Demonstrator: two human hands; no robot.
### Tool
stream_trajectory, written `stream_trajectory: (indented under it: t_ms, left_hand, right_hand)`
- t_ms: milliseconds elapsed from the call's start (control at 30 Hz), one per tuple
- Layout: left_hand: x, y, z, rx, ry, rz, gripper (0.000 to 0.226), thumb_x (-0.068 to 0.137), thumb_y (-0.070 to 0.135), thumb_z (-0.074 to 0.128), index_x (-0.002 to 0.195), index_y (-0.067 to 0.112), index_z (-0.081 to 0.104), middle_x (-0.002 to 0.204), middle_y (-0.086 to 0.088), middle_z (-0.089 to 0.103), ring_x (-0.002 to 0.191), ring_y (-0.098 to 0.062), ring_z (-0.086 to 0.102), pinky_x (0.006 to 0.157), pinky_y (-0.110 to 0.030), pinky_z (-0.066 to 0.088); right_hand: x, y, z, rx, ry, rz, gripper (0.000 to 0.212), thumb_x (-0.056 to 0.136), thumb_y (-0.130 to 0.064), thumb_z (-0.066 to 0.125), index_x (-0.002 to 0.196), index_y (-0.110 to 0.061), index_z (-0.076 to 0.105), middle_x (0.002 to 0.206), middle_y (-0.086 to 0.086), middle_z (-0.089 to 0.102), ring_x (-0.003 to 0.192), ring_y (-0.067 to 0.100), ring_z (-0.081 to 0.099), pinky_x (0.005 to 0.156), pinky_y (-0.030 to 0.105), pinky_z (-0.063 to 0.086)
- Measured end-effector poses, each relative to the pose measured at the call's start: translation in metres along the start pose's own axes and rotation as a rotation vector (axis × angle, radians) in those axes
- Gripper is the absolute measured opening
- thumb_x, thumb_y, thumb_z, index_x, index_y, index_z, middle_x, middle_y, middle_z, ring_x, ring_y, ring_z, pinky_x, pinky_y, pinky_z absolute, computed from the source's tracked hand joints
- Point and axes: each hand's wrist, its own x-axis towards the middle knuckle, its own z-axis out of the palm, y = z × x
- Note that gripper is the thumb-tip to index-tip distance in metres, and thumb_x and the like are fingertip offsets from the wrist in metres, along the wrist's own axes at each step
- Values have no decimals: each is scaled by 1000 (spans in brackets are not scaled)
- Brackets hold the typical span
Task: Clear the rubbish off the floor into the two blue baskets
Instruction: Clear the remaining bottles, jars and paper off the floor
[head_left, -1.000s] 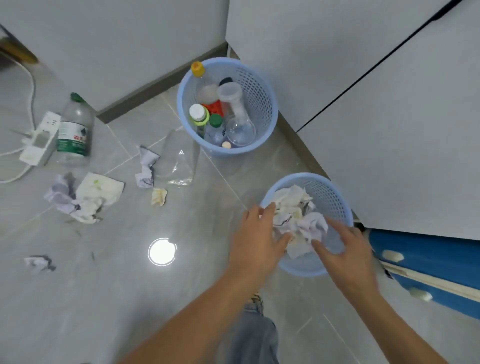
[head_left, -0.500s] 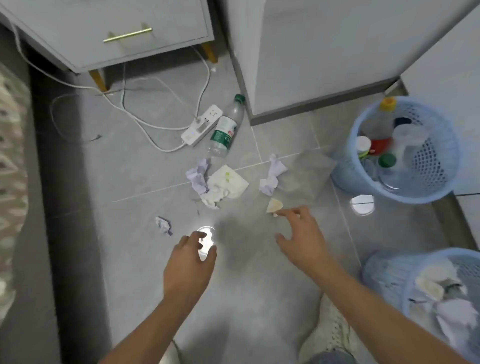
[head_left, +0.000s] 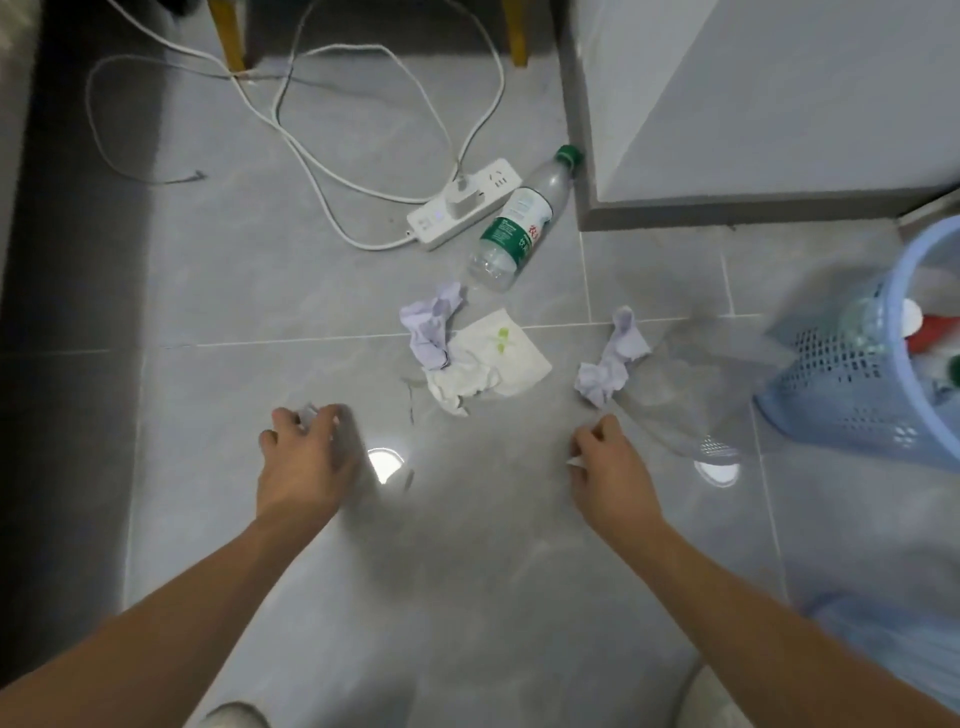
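My left hand (head_left: 306, 457) is low over the floor, its fingers curled around a small crumpled paper (head_left: 310, 414). My right hand (head_left: 608, 467) is closed on a small pale paper scrap (head_left: 574, 462) that peeks out at the thumb. Ahead lie a crumpled purple paper (head_left: 431, 325), a white tissue (head_left: 488, 364), a second purple paper (head_left: 613, 364) and a clear plastic bag (head_left: 675, 400). A plastic bottle (head_left: 519, 223) with a green cap lies further off. One blue basket (head_left: 852, 400) holding bottles stands at the right. The other blue basket (head_left: 904, 649) is blurred at the bottom right.
A white power strip (head_left: 462, 205) with a plugged charger and looping cables (head_left: 311, 135) lies beyond the bottle. A grey cabinet base (head_left: 727, 210) forms a corner at the upper right. Furniture legs (head_left: 228, 36) stand at the top. My shoes show at the bottom edge.
Both hands left the paper basket and the view swung left to the floor. My right hand closed on the small scrap, and my left hand reached the small crumpled paper and curled onto it.
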Motion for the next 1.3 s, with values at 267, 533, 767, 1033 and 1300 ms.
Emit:
stream_trajectory:
  t_ms: [267, 533, 767, 1033, 1300]
  left_hand:
    - [10, 37, -14, -209, 162, 247, 9, 93, 12, 55, 96, 17, 48, 103, -1, 41, 66, -26, 53, 63, -37, 47]
    - [53, 134, -27, -199, 117, 387, 60, 93, 9, 52, 145, 34, 36, 124, -8, 39, 94, -31, 57, 78, -42, 54]
    - [53, 148, 13, -66, 36, 375, 94, 72, 54, 76, 149, 42, 23, 128, -6, 30, 116, -30, 43, 81, -44, 54]
    - [58, 149, 21, 118, 120, 415, 73, 80, 26, 79, 139, 35, 37, 125, -7, 41, 107, -30, 52, 65, -37, 50]
    - [39, 128, 15, 72, 147, 454, 49, 93, 27, 63, 138, 26, 44, 120, -7, 53, 110, -27, 51, 66, -30, 35]
  right_hand:
    - [33, -23, -57, 102, 203, -118, 16, 78, 3, 65, 84, -10, 59, 144, 9, 37, 72, 26, 52, 60, 32, 48]
    - [79, -28, -42, 18, 10, 31, 12, 84, 0, 59, 90, -11, 58, 116, 12, 48, 83, 31, 54, 73, 35, 48]
    - [69, -35, -34, -8, 33, -172, 28, 79, 0, 59, 104, -11, 52, 100, 11, 52, 82, 35, 55, 62, 33, 31]
    - [74, -41, -34, 59, -38, -156, 75, 84, -11, 63, 149, -30, 31, 111, 10, 55, 93, 35, 61, 75, 39, 49]
    - [85, -46, -16, 1, 20, -86, 44, 88, -14, 64, 130, -17, 53, 112, 13, 54, 94, 39, 61, 76, 40, 46]
